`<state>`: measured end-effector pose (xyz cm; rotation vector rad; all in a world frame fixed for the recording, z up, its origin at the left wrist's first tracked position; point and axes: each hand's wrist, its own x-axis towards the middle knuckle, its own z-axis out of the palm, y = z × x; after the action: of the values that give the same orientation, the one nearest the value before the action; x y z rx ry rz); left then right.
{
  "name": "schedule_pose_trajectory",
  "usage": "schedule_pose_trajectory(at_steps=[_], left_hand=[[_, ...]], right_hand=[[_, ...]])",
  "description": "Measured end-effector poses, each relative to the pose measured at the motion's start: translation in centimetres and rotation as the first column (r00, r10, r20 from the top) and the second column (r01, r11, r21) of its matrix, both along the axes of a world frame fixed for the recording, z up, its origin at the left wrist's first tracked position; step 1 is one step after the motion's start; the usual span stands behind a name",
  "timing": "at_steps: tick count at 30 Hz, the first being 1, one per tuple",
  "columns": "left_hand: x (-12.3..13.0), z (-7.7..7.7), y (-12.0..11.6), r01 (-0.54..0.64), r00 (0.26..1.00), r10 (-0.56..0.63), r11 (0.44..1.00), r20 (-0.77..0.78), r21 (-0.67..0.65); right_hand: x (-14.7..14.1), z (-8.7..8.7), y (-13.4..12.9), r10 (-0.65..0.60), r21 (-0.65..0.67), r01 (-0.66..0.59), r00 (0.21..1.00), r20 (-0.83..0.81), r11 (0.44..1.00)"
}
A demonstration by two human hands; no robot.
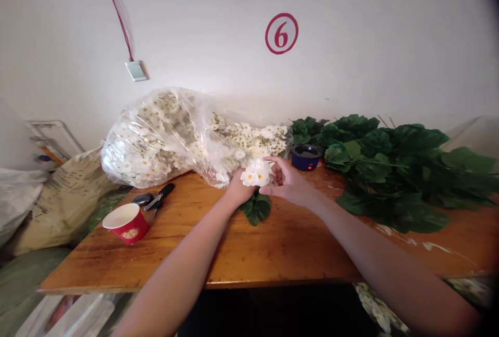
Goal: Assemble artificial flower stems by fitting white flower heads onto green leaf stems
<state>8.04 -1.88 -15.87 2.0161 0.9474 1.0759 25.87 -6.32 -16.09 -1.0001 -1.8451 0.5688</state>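
Observation:
A white artificial flower spray [256, 175] with yellow centres is in front of me, over the middle of the table. My left hand [238, 190] is closed around its lower part; the petals hide most of the fingers. A green leaf [257, 209] sticks out beneath that hand. At the right side of the blossoms is my right hand [287, 181], thumb and index finger apart, fingertips at the petals. Just behind my hands, more white flowers [257, 139] spill from a clear plastic bag [156, 139]. Beyond my right hand stands a small dark blue pot [306, 157] with a lit red light.
Green artificial leaves [397, 165] are heaped on the right of the wooden table [280, 254]. A red paper cup [127, 224] stands at left, near black-handled cutters [159, 199] and a dark rounded object [143, 199]. Sacks [58, 202] lie beyond the left edge. A wall closes the back.

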Motion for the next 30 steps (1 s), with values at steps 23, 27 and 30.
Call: schedule_pose_trajectory(at_steps=[23, 27, 30], left_hand=[[-0.8, 3.2, -2.0, -0.278, 0.96, 0.279, 0.957, -0.007, 0.089], [-2.1, 3.6, -1.0, -0.465, 0.868, 0.482, 0.873, -0.114, 0.15], [-2.0, 2.8, -0.6, -0.439, 0.838, 0.461, 0.888, -0.292, 0.14]], right_hand=[[2.1, 1.8, 1.2, -0.069, -0.123, -0.01, 0.785, -0.616, 0.992], [5.3, 3.8, 2.0, -0.103, -0.141, 0.021, 0.784, -0.612, 0.99], [7.2, 5.3, 2.9, -0.203, -0.193, 0.119, 0.836, -0.51, 0.974]])
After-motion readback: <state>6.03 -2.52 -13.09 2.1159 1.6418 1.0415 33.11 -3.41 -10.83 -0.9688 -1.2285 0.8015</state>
